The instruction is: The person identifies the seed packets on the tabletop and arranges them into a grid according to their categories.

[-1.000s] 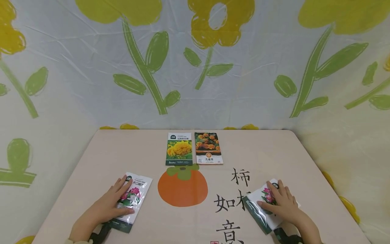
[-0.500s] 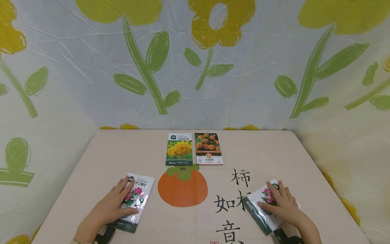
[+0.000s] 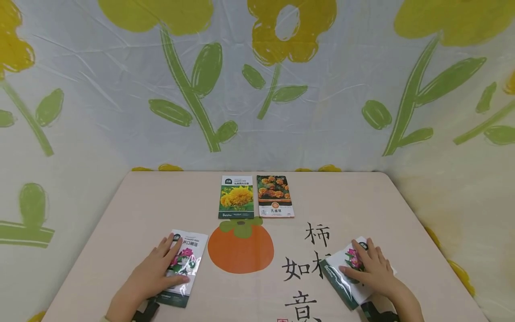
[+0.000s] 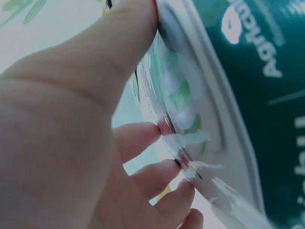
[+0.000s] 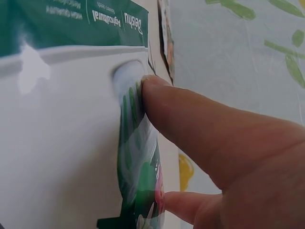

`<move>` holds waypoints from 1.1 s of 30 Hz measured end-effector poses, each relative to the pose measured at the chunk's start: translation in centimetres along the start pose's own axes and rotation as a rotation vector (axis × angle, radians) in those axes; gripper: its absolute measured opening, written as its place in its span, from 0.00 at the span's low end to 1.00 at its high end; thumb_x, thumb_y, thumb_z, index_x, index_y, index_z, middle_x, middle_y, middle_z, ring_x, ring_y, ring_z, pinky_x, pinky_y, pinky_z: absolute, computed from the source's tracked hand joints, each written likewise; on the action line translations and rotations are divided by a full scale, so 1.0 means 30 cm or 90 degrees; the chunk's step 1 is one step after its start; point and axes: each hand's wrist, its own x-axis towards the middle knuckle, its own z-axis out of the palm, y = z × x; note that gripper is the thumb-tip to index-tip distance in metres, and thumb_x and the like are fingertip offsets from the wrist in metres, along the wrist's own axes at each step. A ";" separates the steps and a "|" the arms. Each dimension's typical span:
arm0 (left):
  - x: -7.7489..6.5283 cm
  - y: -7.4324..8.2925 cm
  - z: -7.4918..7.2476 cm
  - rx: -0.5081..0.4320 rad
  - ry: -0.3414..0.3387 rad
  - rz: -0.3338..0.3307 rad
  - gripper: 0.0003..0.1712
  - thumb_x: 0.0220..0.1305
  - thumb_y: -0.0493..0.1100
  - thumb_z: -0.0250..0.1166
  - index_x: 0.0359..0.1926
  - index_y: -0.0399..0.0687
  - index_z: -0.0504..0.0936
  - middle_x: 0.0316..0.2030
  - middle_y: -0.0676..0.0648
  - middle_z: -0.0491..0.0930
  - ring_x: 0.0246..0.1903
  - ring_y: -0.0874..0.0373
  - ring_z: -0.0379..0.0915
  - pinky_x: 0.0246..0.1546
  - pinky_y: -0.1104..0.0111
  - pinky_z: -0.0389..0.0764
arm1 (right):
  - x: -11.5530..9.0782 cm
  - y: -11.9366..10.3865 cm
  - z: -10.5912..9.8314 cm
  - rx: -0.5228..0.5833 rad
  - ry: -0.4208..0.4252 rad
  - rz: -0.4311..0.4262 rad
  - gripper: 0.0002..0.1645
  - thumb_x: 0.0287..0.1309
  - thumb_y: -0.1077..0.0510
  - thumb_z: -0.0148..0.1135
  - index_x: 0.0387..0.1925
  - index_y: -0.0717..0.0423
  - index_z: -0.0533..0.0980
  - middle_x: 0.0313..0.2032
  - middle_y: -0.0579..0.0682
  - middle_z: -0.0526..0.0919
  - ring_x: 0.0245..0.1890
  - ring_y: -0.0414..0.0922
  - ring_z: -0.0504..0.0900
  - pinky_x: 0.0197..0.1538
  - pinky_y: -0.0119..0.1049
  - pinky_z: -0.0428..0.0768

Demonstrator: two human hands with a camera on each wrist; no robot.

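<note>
A white-and-green seed packet with pink flowers (image 3: pixel 189 261) lies tilted on the table at the left in the head view. My left hand (image 3: pixel 146 275) rests on it, thumb and fingers spread and fairly straight; the left wrist view shows the fingertips touching the glossy packet face (image 4: pixel 281 95). On the right lies a similar seed packet (image 3: pixel 338 259), turned at a steeper slant. Across its upper part rests my right hand (image 3: pixel 374 270), covering some of the print. Close up in the right wrist view, the thumb (image 5: pixel 190 119) touches the packet's front.
Near the table's far edge, a yellow-flower seed packet (image 3: pixel 236 197) and an orange-flower seed packet (image 3: pixel 275 197) lie side by side. The pink tabletop (image 3: pixel 169 201) bears a printed persimmon (image 3: pixel 240 250) and black characters. A flower-patterned cloth (image 3: pixel 322 120) hangs behind and at both sides.
My left hand has slid a little to the right, and the packet under it has shifted the same way. My right hand and its packet stay in place.
</note>
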 end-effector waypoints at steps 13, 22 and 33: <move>0.006 0.055 0.021 0.017 -0.002 -0.042 0.64 0.47 0.75 0.68 0.75 0.41 0.60 0.73 0.30 0.53 0.71 0.30 0.48 0.66 0.38 0.56 | 0.001 -0.002 0.002 0.000 0.001 0.002 0.58 0.53 0.38 0.67 0.72 0.67 0.53 0.70 0.82 0.35 0.66 0.85 0.34 0.57 0.83 0.35; 0.016 0.074 0.022 0.038 -0.004 -0.053 0.64 0.47 0.77 0.66 0.74 0.41 0.61 0.73 0.30 0.55 0.70 0.31 0.52 0.66 0.39 0.58 | 0.004 0.003 0.003 0.000 -0.002 0.005 0.58 0.53 0.38 0.67 0.73 0.66 0.53 0.70 0.82 0.35 0.66 0.85 0.34 0.57 0.82 0.34; 0.009 0.034 -0.019 -0.049 -0.027 0.009 0.64 0.41 0.74 0.73 0.73 0.44 0.64 0.74 0.36 0.55 0.72 0.34 0.48 0.64 0.37 0.60 | 0.005 0.002 0.001 0.004 -0.006 0.008 0.58 0.54 0.38 0.66 0.73 0.66 0.52 0.70 0.81 0.34 0.66 0.84 0.33 0.58 0.82 0.33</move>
